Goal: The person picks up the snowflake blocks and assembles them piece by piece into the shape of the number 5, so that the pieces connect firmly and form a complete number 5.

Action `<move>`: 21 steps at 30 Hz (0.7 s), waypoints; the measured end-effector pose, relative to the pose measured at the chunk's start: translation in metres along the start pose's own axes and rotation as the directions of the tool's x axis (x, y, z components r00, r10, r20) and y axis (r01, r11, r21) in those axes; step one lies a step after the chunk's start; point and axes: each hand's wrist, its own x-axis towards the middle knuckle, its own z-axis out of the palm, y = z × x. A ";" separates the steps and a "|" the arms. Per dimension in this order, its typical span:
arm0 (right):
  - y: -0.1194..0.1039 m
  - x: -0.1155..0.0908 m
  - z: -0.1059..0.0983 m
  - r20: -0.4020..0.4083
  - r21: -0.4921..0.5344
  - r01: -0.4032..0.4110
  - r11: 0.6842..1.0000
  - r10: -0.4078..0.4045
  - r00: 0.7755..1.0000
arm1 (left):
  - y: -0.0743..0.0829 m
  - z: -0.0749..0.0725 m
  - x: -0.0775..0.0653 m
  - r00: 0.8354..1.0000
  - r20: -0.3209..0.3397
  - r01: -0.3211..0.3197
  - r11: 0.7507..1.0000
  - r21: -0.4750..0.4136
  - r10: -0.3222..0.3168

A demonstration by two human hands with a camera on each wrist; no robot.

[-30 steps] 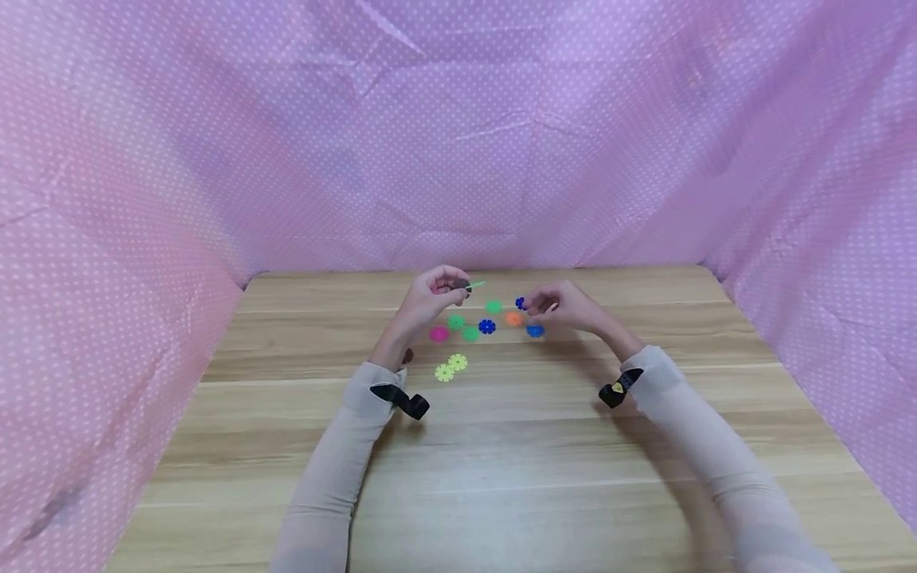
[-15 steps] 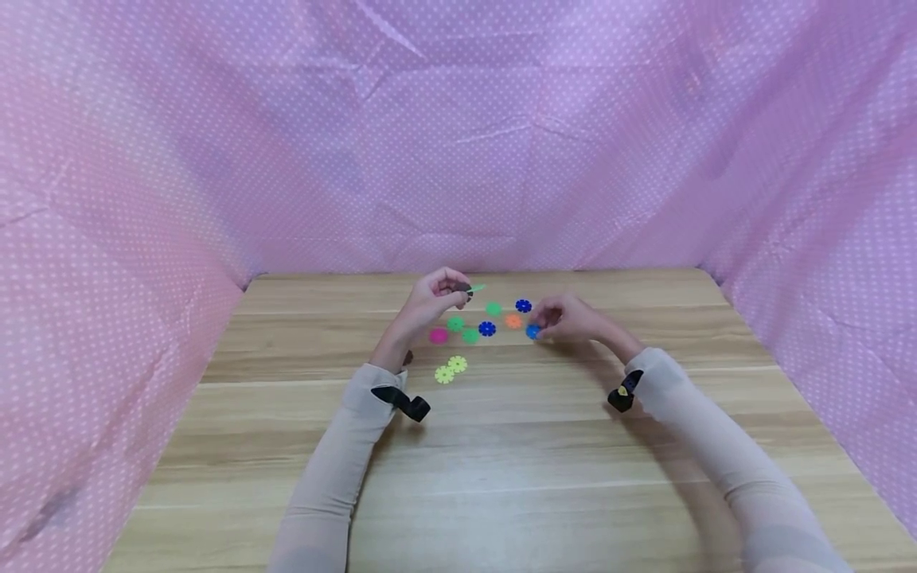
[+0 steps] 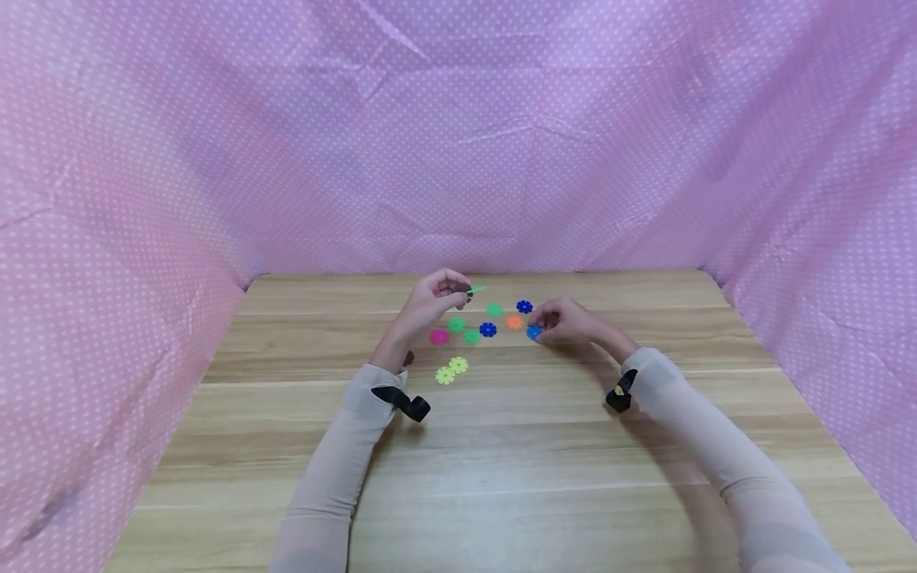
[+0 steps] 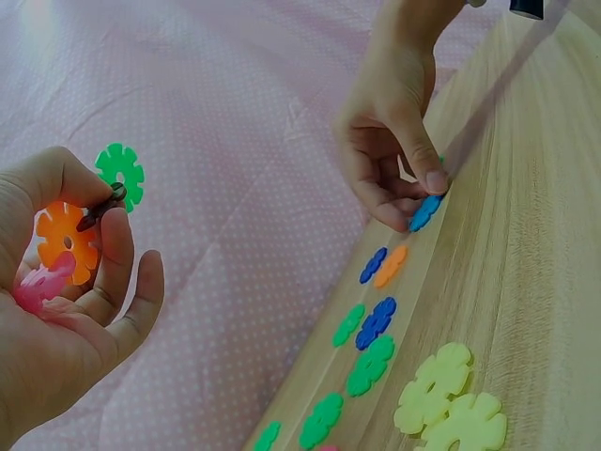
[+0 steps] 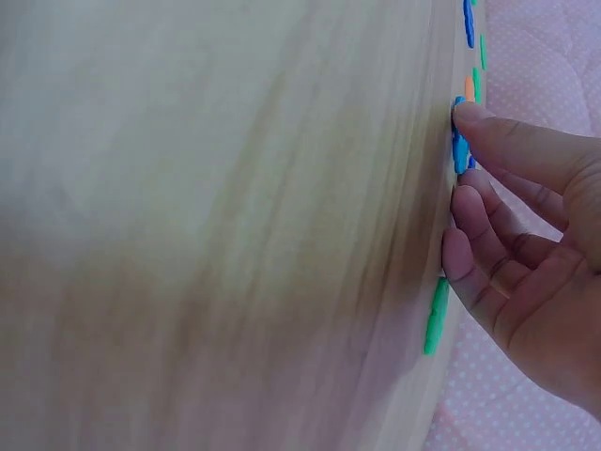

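Observation:
Raised over the far part of the table, my left hand [image 3: 433, 301] grips a joined chain of flower-shaped plastic discs. In the left wrist view the chain shows a green disc [image 4: 120, 171] at its tip, a dark brown disc [image 4: 101, 209] pinched by thumb and fingers, an orange disc [image 4: 68, 240] and a pink disc [image 4: 45, 282] by the palm. My right hand [image 3: 569, 320] is down at the table, thumb and fingertips pinching a light blue disc [image 4: 424, 214], which tilts slightly. An orange disc [image 3: 514, 322] and a dark blue disc [image 3: 524, 306] lie just beyond it.
Another dark blue disc [image 3: 488, 329], several green discs [image 3: 456, 325] and a pink disc [image 3: 439, 337] lie between the hands. Two yellow discs [image 3: 446, 375] overlap nearer the front. A green disc [image 5: 436, 315] lies beside my right fingers. Pink dotted cloth [image 3: 458, 159] surrounds the wooden table [image 3: 487, 477].
My right hand has come down from near the dark blue disc to the light blue disc and taken hold of it. The left hand with its chain has barely moved.

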 end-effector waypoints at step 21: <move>-0.015 -0.009 0.001 -0.026 0.099 -0.027 0.995 0.029 0.999 | -0.001 0.001 -0.002 1.000 -0.005 0.024 1.000 0.006 -0.024</move>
